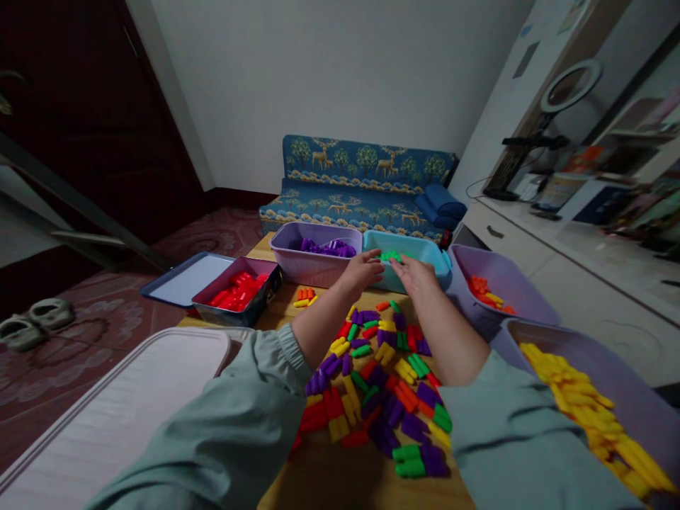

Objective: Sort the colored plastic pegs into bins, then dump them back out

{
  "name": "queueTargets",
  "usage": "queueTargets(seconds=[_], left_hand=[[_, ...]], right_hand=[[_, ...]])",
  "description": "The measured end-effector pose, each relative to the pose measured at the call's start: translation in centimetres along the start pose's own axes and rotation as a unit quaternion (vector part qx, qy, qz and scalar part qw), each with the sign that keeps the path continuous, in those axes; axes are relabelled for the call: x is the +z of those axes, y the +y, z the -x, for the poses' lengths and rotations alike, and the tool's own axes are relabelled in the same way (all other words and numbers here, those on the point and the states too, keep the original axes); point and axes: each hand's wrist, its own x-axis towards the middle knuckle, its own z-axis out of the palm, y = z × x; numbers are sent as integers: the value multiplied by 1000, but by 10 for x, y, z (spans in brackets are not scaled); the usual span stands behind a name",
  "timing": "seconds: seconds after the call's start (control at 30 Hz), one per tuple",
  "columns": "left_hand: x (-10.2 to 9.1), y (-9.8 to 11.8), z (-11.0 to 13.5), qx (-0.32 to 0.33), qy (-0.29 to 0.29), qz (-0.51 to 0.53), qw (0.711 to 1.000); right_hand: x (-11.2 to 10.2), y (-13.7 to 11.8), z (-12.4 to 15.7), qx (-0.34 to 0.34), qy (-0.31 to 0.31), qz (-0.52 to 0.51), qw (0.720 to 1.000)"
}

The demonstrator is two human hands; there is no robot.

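My left hand and my right hand are at the near rim of the light blue bin. Their fingers are apart, and I see nothing held in either. Between and just beyond them, green plastic building blocks lie in that bin. Below my forearms a mixed spread of peg-shaped blocks in purple, red, yellow, green and orange covers part of the wooden table. Some are joined side by side. My forearms hide part of the spread.
A purple bin holds purple blocks, and a tin with its lid open holds red ones. To the right stand a bin of orange blocks and one of yellow blocks. A white lid lies at the left; a sofa stands behind.
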Motion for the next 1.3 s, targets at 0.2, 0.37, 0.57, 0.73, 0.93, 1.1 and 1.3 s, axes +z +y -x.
queueTargets(seconds=[0.2,0.37,0.57,0.73,0.93,1.1,1.3], left_hand=[[-19,-16,21,-2,-8,-47,999],[-37,-31,46,11,-5,-113,994],[-54,-43,75,52,4,-239,970],[-70,-49,114,87,-38,-367,925],[-95,-52,175,153,-18,-538,829],[-113,-45,213,151,6,-553,819],[-110,-43,236,152,-23,-543,825]], right_hand=[[-10,3,11,-6,-26,33,999],[-27,22,41,-31,-97,157,982],[-53,57,87,-64,-193,302,931],[-79,70,119,-135,-259,390,873],[-105,67,151,-216,-273,527,775],[-114,58,180,-198,-291,569,743],[-123,59,206,-220,-311,611,694]])
